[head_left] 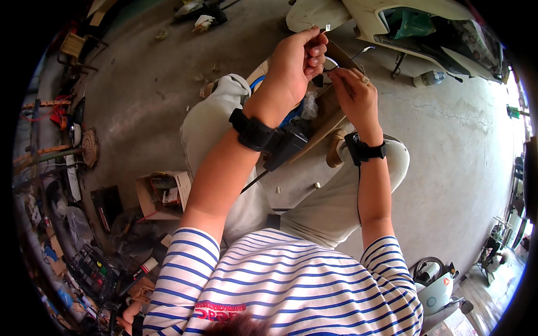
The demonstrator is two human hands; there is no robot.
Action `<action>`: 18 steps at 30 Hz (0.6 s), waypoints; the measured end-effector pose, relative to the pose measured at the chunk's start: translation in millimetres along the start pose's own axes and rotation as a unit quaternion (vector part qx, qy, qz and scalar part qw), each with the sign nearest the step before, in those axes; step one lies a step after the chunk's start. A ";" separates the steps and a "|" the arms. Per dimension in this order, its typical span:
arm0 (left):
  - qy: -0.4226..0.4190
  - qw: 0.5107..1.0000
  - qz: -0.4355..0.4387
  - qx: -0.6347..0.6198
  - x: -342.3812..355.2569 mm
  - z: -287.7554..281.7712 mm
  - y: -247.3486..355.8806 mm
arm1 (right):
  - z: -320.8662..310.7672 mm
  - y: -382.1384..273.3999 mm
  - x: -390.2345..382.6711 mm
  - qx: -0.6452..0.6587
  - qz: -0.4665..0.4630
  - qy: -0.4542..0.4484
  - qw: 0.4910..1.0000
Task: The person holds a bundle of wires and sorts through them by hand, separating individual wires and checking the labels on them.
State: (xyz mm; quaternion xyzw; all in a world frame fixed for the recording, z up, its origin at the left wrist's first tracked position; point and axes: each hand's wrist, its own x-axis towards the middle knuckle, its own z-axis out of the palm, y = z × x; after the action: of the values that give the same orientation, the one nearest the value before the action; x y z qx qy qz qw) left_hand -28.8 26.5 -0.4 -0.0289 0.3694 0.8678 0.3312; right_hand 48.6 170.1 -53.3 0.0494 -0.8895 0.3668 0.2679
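Observation:
My left hand (297, 63) is raised over an opened cardboard box (316, 134) between my knees. Its fingers are curled closed, with a thin wire pinched at the thumb. A small white tag (328, 28) sticks out just past those fingertips. Close by on the right, my right hand (357, 98) pinches a dark thin wire between thumb and fingers. A pale wire end (367, 49) shows beyond this hand; whether both hands hold one wire I cannot tell. Inside the box lie a clear plastic bag (309, 105) and something blue, partly hidden by my left arm.
A pale motor scooter (358, 22) stands ahead on the right, with a plastic bottle (428, 78) by it. A small cardboard box (162, 196) and a heap of clutter lie at my left. Another scooter (440, 294) is behind right. A black box-shaped device (288, 147) sits beside my left wrist.

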 end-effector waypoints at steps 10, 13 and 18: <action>-0.020 0.999 -0.024 0.009 2.1 1.8 -10.1 | 5.0 1.5 -3.1 -0.085 0.019 0.008 0.996; -0.034 0.999 -0.024 0.026 0.5 4.0 -10.1 | 6.9 2.1 -3.0 -0.082 0.012 0.015 0.996; -0.013 1.000 0.000 0.005 -4.3 5.6 -4.9 | -0.1 2.6 -0.3 0.037 0.051 0.010 0.998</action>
State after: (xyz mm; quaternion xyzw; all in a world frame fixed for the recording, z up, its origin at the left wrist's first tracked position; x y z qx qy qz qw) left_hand -21.4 30.3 1.9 -0.0164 0.3691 0.8663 0.3363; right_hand 48.1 172.0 -55.1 0.0103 -0.8740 0.4126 0.2563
